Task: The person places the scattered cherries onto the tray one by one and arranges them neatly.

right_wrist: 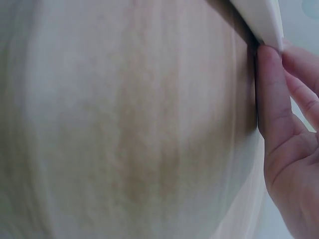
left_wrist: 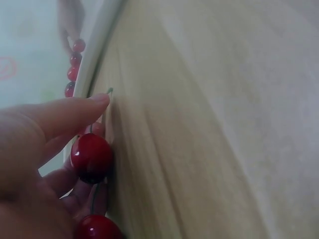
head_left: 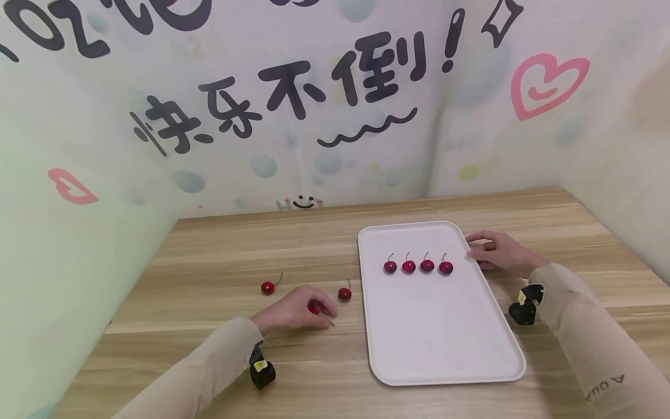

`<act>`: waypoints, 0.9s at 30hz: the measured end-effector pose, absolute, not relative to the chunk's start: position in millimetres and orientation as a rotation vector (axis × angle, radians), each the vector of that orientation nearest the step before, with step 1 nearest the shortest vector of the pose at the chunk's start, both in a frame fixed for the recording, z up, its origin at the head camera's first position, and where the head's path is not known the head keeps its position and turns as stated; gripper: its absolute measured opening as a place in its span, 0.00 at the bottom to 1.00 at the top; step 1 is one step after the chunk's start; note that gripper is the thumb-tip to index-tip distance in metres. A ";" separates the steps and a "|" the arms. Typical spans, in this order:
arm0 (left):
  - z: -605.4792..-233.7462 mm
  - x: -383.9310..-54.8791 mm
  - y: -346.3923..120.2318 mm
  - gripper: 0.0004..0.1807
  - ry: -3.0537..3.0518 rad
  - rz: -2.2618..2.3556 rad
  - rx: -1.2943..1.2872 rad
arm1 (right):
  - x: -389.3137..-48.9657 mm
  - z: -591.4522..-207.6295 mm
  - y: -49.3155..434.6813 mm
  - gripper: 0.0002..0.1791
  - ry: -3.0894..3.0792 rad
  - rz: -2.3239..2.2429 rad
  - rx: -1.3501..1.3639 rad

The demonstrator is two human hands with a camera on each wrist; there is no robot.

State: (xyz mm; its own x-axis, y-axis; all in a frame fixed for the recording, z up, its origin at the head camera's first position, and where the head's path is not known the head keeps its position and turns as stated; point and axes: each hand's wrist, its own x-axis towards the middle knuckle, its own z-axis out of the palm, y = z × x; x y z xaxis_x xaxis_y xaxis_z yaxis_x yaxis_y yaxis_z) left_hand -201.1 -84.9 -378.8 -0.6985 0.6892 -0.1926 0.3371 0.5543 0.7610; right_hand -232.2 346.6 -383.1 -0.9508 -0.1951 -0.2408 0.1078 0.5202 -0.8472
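Note:
My left hand [head_left: 298, 308] curves low over the table around a red cherry [left_wrist: 92, 157]. Its thumb lies across the cherry's green stem, whose tip shows past the thumb; the other fingers are behind the fruit, partly hidden. A second cherry [head_left: 344, 294] sits between this hand and the white tray [head_left: 445, 331], stem up. Farther left lies another cherry [head_left: 267, 288], its stem slanting right. Several cherries stand in a row across the tray's upper part, stems upward. At the tray's right edge my right hand [head_left: 499, 253] grips the rim [right_wrist: 269, 25] between thumb and fingers.
The wood-grain table [head_left: 220, 244] ends at the back against a white printed cloth [head_left: 293, 169] with dark lettering. More cloth hangs along both sides. Black wrist devices [head_left: 263, 372] sit below the cuffs of the beige sleeves [head_left: 204, 361].

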 end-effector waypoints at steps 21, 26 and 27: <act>-379.5 -200.6 -83.3 0.04 2.409 1.038 0.757 | -232.1 -382.7 346.1 0.31 2.469 -1.370 -0.054; -379.3 -200.6 -85.7 0.05 2.425 1.069 0.745 | -232.5 -382.8 345.9 0.31 2.459 -1.387 -0.044; -379.4 -200.7 -86.1 0.05 2.432 1.073 0.729 | -232.7 -382.9 345.8 0.31 2.459 -1.389 -0.041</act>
State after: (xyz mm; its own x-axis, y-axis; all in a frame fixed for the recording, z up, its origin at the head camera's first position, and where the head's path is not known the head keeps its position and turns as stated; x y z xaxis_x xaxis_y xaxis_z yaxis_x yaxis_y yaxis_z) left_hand -200.7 -86.1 -379.4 -0.7917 0.5962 -0.1334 0.3034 0.5732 0.7612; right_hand -232.7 345.8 -382.9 -0.9496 -0.1781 -0.2579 0.1289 0.5280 -0.8394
